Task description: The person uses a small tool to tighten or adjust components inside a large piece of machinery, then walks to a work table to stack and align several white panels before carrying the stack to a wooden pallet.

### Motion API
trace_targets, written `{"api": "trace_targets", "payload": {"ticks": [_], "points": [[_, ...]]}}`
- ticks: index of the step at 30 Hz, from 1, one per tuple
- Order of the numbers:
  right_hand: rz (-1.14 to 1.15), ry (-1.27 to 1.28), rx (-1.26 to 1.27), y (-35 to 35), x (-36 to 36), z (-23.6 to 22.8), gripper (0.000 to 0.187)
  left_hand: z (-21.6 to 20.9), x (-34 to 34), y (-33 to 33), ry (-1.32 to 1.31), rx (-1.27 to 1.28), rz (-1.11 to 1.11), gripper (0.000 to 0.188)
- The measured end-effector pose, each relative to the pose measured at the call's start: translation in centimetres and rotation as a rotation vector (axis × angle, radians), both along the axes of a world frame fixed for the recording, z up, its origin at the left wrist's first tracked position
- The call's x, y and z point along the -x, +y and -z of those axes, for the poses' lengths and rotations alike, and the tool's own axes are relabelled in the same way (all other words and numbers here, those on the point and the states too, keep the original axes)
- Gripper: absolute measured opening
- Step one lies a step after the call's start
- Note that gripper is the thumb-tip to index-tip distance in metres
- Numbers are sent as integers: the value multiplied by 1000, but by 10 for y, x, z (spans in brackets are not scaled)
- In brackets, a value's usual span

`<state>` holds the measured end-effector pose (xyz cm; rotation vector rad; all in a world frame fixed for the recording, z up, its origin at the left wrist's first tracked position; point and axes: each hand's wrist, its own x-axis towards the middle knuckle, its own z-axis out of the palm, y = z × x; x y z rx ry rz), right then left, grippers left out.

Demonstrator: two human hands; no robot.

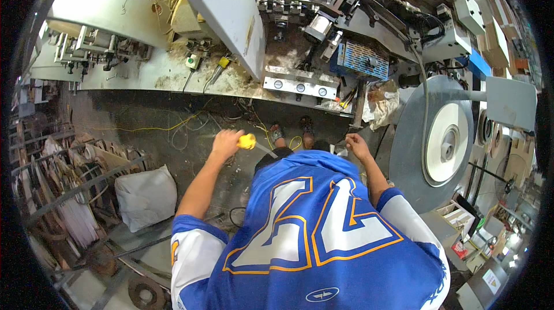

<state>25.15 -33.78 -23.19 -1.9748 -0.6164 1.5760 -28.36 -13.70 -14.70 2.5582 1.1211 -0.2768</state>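
My left hand (227,144) is closed around a small yellow-bodied tool (246,141). A thin greyish strip or blade runs from this tool towards my body and disappears behind the blue shirt (323,165). Whether it is a tape measure or another hand tool I cannot tell. Over on the right, my right hand (358,145) is held in front of the body with its fingers curled in. What those fingers hold, if anything, is too small to make out. Both hands are in the air, short of the machine's front edge.
Ahead stands a machine bench with a gauge panel (300,86) and a blue slotted box (362,60). A large grey reel disc (407,148) is close by my right arm. To the left are a white sack (146,197) and racked strips (63,194). Yellow cable (164,129) crosses the floor.
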Motion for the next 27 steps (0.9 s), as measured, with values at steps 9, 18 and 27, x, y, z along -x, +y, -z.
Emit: {"api": "trace_targets", "payload": {"ticks": [9, 18, 27], "points": [[223, -18, 27, -112, 7, 45, 26, -12, 120, -137, 672, 684, -18, 39], [298, -200, 148, -225, 90, 67, 35, -28, 135, -120, 601, 625, -242, 38], [734, -170, 79, -235, 208, 153, 21, -5, 66, 48, 748, 214, -39, 39]]}}
